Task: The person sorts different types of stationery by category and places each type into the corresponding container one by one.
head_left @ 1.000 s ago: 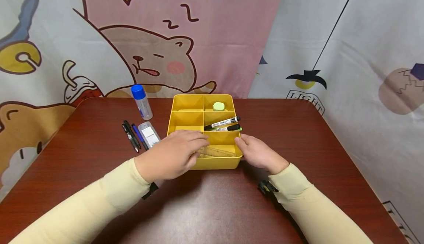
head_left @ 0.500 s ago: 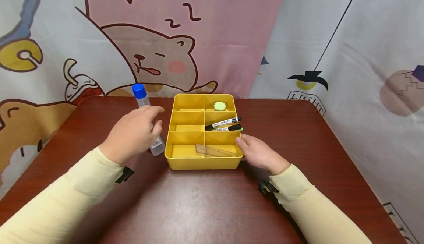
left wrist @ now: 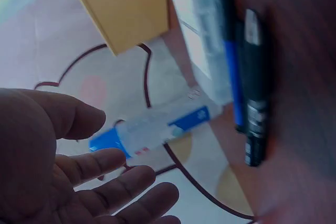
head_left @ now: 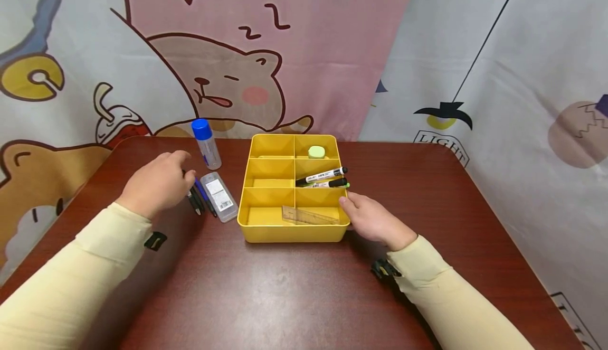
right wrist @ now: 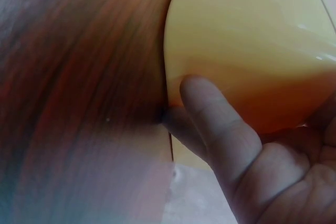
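My left hand hovers over the left of the table with nothing in it, its fingers loosely spread in the left wrist view. Beneath and beside it lie black pens and a blue pen, partly covered by the hand. My right hand holds the front right corner of a yellow divided organizer box, thumb at the rim; in the right wrist view its fingers lie against the outer wall. A clear ruler lies in the box's front row.
Between pens and box lies a clear plastic case with a white label. A blue-capped clear bottle is behind it. White-and-black markers fill the box's middle right compartment; a pale green item sits in the back right one.
My left hand has drawn back from the front of the box, leaving the ruler inside, and moved left over the plastic case to the pens. My right hand stays at the box corner.
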{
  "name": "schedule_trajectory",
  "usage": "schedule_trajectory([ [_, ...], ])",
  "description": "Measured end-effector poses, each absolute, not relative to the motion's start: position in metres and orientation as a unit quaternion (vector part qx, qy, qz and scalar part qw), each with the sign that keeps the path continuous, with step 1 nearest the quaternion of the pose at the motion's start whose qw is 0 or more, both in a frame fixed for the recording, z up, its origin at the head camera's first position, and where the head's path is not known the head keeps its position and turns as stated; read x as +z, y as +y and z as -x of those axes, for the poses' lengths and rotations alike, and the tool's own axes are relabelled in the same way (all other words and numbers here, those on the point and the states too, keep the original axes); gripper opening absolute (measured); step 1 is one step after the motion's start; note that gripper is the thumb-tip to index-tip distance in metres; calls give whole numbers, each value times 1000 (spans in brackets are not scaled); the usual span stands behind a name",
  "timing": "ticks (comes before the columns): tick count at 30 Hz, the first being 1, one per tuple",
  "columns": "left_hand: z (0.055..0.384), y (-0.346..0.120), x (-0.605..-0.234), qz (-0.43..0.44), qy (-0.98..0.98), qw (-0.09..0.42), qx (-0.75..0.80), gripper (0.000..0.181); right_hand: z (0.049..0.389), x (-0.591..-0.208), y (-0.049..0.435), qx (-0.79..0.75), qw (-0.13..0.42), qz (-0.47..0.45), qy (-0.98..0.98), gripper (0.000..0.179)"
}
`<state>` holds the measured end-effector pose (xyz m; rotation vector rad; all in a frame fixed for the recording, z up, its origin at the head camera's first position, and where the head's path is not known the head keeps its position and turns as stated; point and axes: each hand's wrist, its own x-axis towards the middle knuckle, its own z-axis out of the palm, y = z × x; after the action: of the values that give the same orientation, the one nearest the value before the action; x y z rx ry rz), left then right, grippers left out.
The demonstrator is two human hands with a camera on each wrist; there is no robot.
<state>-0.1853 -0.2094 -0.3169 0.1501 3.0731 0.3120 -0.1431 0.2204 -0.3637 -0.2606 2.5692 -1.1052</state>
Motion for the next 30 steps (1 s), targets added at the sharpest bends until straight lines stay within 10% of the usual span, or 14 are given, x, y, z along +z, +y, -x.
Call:
schedule_trajectory([
  [30,208,-235,-348,-11,990,123,69,70,144,-364,221,-387,167,90,902,48],
])
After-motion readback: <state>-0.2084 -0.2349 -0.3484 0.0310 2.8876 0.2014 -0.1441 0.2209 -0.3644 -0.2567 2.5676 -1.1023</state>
